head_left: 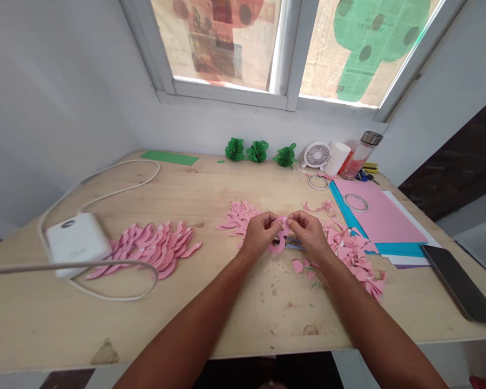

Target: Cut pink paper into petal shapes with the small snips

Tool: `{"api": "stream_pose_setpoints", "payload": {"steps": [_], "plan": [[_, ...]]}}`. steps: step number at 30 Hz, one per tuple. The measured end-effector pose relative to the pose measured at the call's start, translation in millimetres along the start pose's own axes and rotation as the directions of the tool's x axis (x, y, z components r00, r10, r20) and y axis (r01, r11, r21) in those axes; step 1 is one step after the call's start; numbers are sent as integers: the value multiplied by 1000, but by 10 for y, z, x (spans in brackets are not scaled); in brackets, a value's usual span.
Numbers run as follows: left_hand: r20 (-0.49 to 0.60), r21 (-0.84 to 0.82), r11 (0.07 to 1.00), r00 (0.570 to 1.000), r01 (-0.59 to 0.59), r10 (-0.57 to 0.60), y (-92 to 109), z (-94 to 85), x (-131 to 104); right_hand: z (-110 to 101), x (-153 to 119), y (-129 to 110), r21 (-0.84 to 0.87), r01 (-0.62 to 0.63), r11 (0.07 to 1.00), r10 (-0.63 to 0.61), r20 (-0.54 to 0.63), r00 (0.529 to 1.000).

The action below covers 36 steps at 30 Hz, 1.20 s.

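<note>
Left grip (261, 234) and right grip (309, 231) pinch a curved pink paper piece (278, 249) that dips between them

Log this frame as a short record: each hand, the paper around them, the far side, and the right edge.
left hand: pinching a curved pink paper piece
right hand: fingers pinching the same piece
paper to the left: curved pink strips
paper to the right: pink scraps
far side: three green paper ornaments, white fan, bottle
right edge: dark phone
</note>
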<state>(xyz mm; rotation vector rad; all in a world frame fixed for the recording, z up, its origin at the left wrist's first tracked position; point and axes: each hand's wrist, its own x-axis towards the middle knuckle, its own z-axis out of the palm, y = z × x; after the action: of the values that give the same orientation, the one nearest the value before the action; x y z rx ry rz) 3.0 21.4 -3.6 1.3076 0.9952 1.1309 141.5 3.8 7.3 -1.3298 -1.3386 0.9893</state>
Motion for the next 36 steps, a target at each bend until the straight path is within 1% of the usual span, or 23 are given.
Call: {"api": "stream_pose_setpoints", "payload": {"steps": [5, 8, 14, 19, 26, 28, 32, 34, 36], "plan": [[-103, -67, 998, 995, -10, 3, -4, -8, 31, 8, -25, 13, -18, -3, 1000, 5, 100, 995], [-100, -101, 995, 995, 5, -15, 13, -6, 27, 10, -30, 28, -14, -12, 1000, 14, 122, 992], [-43, -113, 993, 999, 20, -25, 45, 5, 12, -10, 4, 48, -8, -1, 1000, 1, 47, 999], [7, -105, 993, 998, 58, -58, 45, -8, 15, -23, 21, 64, -19, 6, 1000, -6, -5, 1000], [17, -102, 992, 998, 68, -66, 23, -26, 27, -26, 24, 67, -30, 16, 999, -17, -35, 999], [-6, -104, 992, 998, 69, -70, 16, -32, 35, -27, 20, 51, -40, 23, 999, -25, -37, 999], [-122, -163, 985, 990, 53, -73, -11, -52, 69, -31, 17, 54, -62, 68, 996, -70, -22, 997], [-165, -227, 973, 982, 52, -91, -32, -64, 89, -33, 15, 83, -116, 78, 990, -79, -1, 997], [-184, -294, 954, 976, 61, -120, -55, -70, 106, -32, 9, 117, -222, 86, 971, -81, 33, 996]]}}
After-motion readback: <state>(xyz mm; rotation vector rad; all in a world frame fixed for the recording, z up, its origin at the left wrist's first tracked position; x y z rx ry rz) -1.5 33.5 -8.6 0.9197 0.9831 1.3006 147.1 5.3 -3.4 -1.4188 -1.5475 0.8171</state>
